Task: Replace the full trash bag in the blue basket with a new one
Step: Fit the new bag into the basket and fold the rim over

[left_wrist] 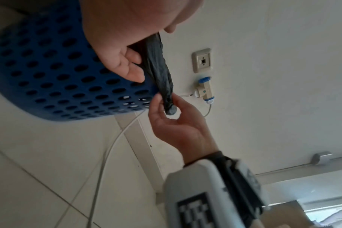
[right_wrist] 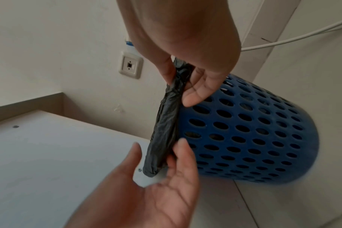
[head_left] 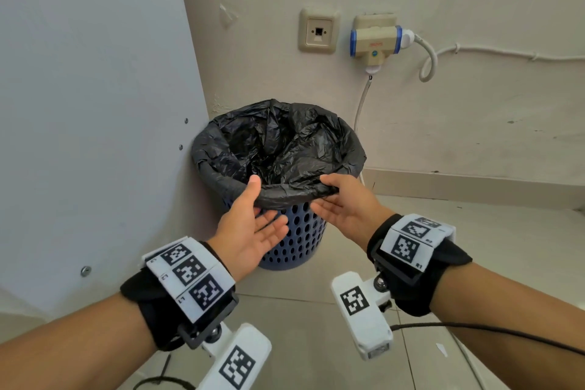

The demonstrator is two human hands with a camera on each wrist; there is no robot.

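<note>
A blue perforated basket [head_left: 294, 237] [left_wrist: 49, 77] [right_wrist: 244, 131] stands on the floor in a corner. A black trash bag [head_left: 285, 142] [left_wrist: 158, 69] [right_wrist: 166, 123] lines it, with its edge rolled over the rim. My left hand [head_left: 262, 203] [left_wrist: 125, 66] [right_wrist: 158, 154] is at the near-left rim, thumb over the rolled edge and fingers straight beneath it. My right hand [head_left: 326, 195] [left_wrist: 166, 108] [right_wrist: 182, 83] is at the near-right rim and pinches the rolled edge between thumb and fingers. What lies inside the bag is hidden by its folds.
A white cabinet panel [head_left: 95, 104] stands close on the basket's left. The wall behind carries a socket plate [head_left: 318, 32] and a plug adapter [head_left: 375, 44], whose white cable [head_left: 361, 111] runs down beside the basket. Tiled floor [head_left: 316, 342] lies in front.
</note>
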